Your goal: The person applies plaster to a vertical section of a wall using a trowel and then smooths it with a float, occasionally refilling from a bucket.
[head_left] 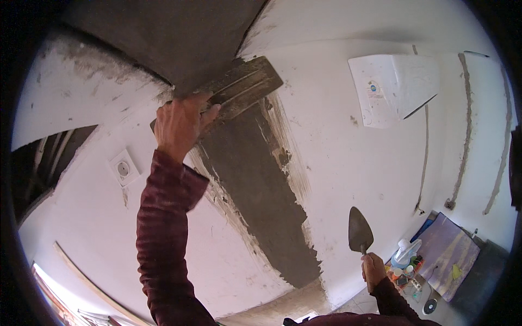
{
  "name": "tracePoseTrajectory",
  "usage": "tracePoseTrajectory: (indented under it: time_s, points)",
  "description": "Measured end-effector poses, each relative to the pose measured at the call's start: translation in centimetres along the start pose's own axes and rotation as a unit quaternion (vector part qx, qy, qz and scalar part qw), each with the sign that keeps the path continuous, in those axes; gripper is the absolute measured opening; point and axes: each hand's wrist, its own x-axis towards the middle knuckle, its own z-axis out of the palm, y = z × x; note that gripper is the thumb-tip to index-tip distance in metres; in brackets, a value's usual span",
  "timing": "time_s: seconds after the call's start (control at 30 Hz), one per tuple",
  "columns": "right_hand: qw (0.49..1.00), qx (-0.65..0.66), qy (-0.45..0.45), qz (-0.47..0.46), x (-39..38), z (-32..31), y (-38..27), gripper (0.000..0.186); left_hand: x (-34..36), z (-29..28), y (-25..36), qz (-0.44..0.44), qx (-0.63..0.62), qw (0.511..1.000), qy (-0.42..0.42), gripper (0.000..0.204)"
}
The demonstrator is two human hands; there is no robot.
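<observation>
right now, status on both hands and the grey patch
Left hand grips float, across upper end of patch. Right hand holds trowel, tip up, right of patch. Socket left of patch, apart from float.

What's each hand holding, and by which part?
The left hand holds the wide float toward its left end, exact grip hidden; the right hand holds the pointed trowel by its handle.

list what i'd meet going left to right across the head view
White wall socket, smoothing trowel in the left hand, pointed trowel in the right hand, purplish board, rightmost grey strip on the wall.
</observation>
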Motion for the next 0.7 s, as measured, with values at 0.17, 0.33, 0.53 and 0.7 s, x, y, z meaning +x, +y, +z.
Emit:
tracePoseTrajectory:
  time_s: [0.17,0.33,0.53,0.7]
  points:
    - [0.999,-0.032,-0.001,0.035,-1.8,-1.5,0.3,0.031,2.5,1.8,-1.3,0.015,0.053,0.998,-0.029,0.038]
    - [0.998,-0.054,0.013,0.042,-1.9,-3.3,2.0,0.035,3.1,1.7,-1.1,-0.036,0.038,0.997,-0.060,0.040]
    - [0.989,-0.141,0.000,-0.045,-0.5,-4.7,4.2,0.037,3.7,1.9,-0.9,-0.057,0.054,0.994,-0.075,0.039]
    - [0.997,-0.060,0.009,0.045,0.0,-4.5,4.1,0.031,3.5,3.5,-2.4,-0.001,0.091,0.996,-0.014,0.035]
